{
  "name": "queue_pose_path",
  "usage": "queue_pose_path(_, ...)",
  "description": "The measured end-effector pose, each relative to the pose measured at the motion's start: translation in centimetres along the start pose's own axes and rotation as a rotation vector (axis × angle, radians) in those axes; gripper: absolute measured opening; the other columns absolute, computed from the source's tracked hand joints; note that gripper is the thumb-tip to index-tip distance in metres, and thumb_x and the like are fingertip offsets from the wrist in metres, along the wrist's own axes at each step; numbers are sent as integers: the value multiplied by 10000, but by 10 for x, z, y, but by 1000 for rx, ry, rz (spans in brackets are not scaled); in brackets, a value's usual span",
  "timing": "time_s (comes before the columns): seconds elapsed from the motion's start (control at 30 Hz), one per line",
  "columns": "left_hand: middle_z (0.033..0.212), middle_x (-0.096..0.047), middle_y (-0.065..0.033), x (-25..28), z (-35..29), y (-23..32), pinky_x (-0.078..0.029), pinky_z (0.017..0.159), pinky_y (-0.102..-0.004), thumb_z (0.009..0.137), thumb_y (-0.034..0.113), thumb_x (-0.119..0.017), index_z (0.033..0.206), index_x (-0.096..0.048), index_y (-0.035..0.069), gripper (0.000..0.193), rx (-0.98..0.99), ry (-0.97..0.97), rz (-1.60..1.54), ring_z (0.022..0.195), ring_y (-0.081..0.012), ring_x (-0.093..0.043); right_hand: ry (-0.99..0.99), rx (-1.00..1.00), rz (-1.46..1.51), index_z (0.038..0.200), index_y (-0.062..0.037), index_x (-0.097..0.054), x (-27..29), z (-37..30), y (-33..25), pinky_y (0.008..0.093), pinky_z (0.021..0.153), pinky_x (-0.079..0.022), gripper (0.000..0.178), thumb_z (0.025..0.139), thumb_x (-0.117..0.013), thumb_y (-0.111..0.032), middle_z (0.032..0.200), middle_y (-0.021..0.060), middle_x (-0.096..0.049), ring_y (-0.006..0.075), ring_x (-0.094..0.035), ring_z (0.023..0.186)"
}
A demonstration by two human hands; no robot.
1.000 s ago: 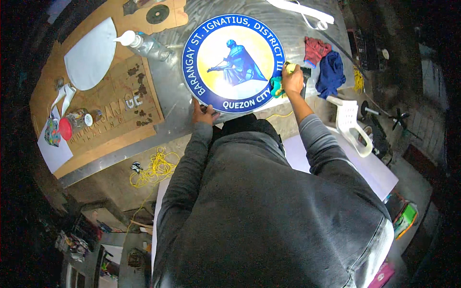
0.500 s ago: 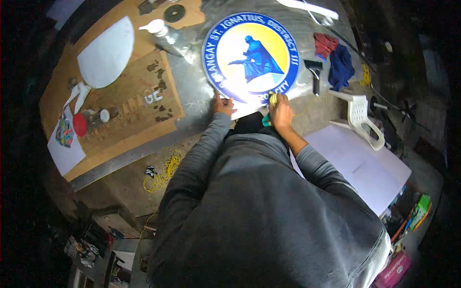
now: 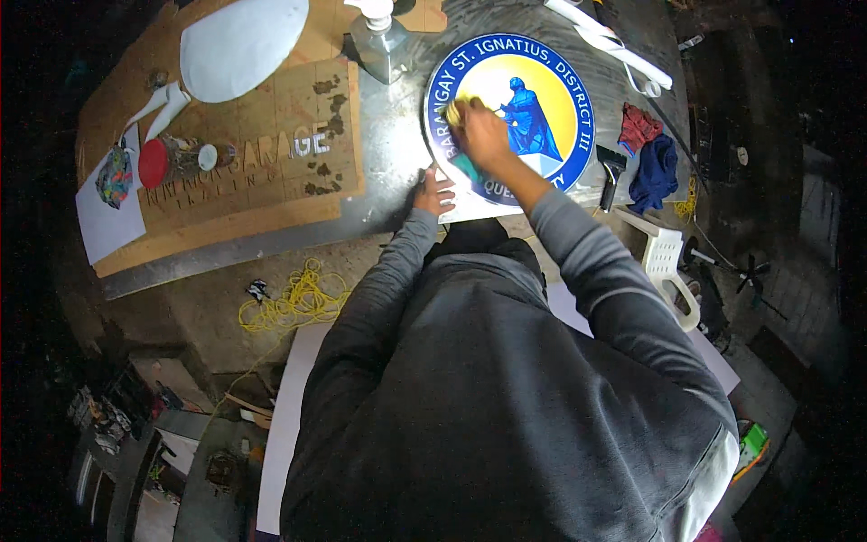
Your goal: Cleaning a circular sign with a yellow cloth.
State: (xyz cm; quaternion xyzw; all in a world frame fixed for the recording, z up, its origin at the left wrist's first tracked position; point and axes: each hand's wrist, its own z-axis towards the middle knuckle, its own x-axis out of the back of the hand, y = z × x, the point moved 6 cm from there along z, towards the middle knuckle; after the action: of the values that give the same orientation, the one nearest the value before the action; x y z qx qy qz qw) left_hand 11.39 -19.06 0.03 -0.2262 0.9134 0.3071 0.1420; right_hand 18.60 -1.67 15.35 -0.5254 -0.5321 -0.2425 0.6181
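Note:
A round sign (image 3: 564, 108) with a blue lettered rim, a yellow middle and a blue seated figure lies flat on the metal table. At its lower left edge my left hand (image 3: 435, 196) rests with fingers apart, holding nothing. My right hand (image 3: 481, 131) reaches across the left part of the sign, closed round a small yellow thing (image 3: 453, 112) pressed near the rim. A green piece (image 3: 466, 168) shows below the right wrist; I cannot tell whether it belongs to the yellow thing.
Right of the sign are a black squeegee (image 3: 610, 176), red cloth (image 3: 638, 128), blue cloth (image 3: 654, 174) and white rolled strip (image 3: 614, 45). Left are a spray bottle (image 3: 379, 45), cardboard stencil (image 3: 262, 135) and red-lidded jar (image 3: 153, 163). Below are a white chair (image 3: 664, 257) and yellow cord (image 3: 302, 296).
My right hand has moved with the yellow thing from the sign's bottom edge up to its left side. My left hand stays by the lower left edge. The whole view has shifted slightly.

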Motion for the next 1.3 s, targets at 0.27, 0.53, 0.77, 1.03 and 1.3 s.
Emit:
queue_pose_path(0.27, 1383, -489, -215, 3, -21, 11, -484, 936, -500, 918, 754, -247, 1560, -139, 270, 811, -70, 81, -26, 1163, -379, -548, 42, 57, -37, 1156, -144, -604, 0, 90, 6, 474, 769, -529, 345, 839, -682, -255, 1078, 186, -610, 389, -646, 919)
queue_pose_path(0.53, 1425, -378, -266, -14, -5, 32, -429, 1023, -505, 877, 809, -213, 1555, -192, 193, 917, -120, 64, -166, 1184, -399, -498, 13, 219, -70, 1107, -118, -641, -11, 40, -7, 438, 759, -544, 331, 791, -703, -196, 1037, 148, -607, 344, -650, 892)
queue_pose_path(0.77, 1400, -400, -271, -17, -5, 34, -419, 1029, -516, 901, 780, -155, 1546, -219, 157, 899, -85, 39, -189, 1190, -413, -493, 20, 304, -6, 1018, -93, -661, -14, -34, -13, 404, 708, -547, 265, 757, -678, -139, 1001, 126, -596, 309, -639, 884)
queue_pose_path(1.03, 1432, -346, -275, -15, -1, 36, -363, 1056, -520, 886, 801, -163, 1536, -275, 209, 886, -73, 83, -199, 1264, -416, -422, -34, 228, 51, 1008, -80, -643, -8, -101, -7, 409, 716, -536, 294, 724, -712, -103, 981, 129, -577, 307, -624, 890)
queue_pose_path(1.3, 1430, -423, -227, -13, 0, 34, -328, 1079, -515, 896, 790, -163, 1542, -247, 180, 892, -28, 87, -147, 1286, -367, -438, 15, 109, 121, 1016, -78, -640, -18, -68, -8, 443, 730, -530, 264, 773, -712, -153, 965, 140, -594, 352, -628, 894)
